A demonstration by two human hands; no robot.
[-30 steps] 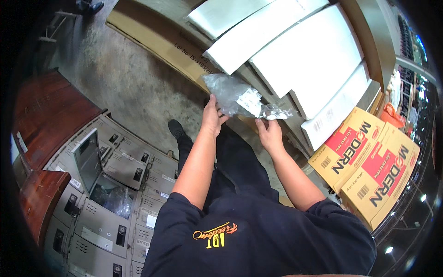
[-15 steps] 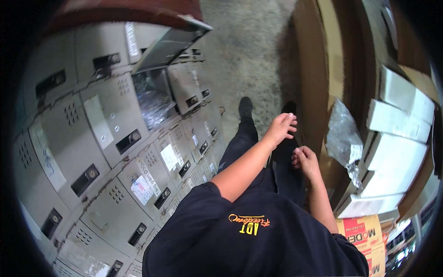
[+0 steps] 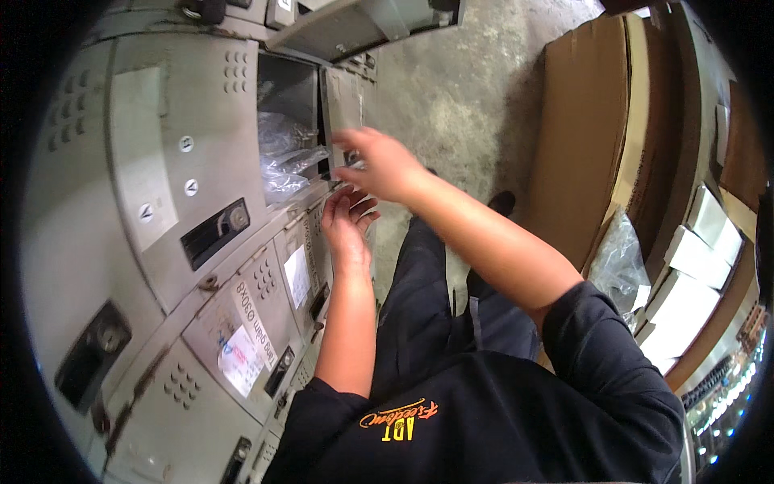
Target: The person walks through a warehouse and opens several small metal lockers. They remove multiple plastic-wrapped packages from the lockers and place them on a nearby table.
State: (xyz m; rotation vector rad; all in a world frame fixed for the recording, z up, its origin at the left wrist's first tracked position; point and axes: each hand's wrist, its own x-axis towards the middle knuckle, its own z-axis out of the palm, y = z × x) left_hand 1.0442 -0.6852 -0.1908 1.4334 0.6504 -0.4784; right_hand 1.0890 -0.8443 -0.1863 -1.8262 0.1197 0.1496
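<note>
An open locker compartment holds several clear plastic bags, crumpled inside. Its grey door is swung up above the opening. My right hand reaches across to the left, beside the compartment's right edge, thumb and fingers apart with nothing seen in them. Just below it is my left hand, raised with fingers loosely spread and holding nothing visible. Both hands are close to the bags but apart from them.
Closed grey lockers with black latches fill the left side. On the right stand a tall brown cardboard box, white boxes and another clear plastic bag. Concrete floor runs between them.
Both hands have moved left, from in front of my legs to the open compartment. My right arm now crosses over toward the lockers, and the view has come closer to them.
</note>
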